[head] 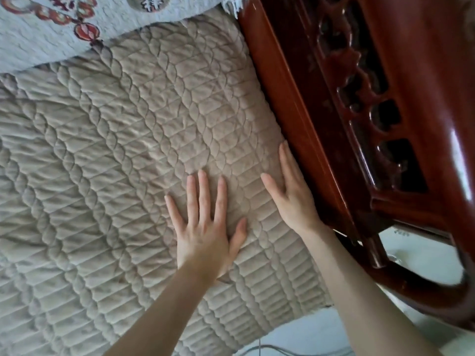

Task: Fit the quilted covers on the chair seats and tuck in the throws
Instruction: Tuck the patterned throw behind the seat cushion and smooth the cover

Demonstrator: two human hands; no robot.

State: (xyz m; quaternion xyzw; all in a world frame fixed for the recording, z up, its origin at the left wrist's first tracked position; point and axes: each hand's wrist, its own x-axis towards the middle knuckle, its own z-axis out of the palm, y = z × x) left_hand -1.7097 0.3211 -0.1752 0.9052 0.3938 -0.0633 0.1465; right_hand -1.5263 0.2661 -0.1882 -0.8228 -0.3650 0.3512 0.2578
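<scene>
My left hand (205,227) lies flat on the beige diamond-quilted plush cover (115,150), fingers spread. The cover is slightly rumpled and spread across the seat. My right hand (293,194), fingers straight and together, is at the cover's right edge against the glossy red-brown carved wooden armrest (359,98). A pale blue red-patterned throw (38,34) overlaps the far edge.

Home sitting room: carved redwood chair arm (359,104), quilted seat cover (115,155), patterned throw (51,34).
</scene>
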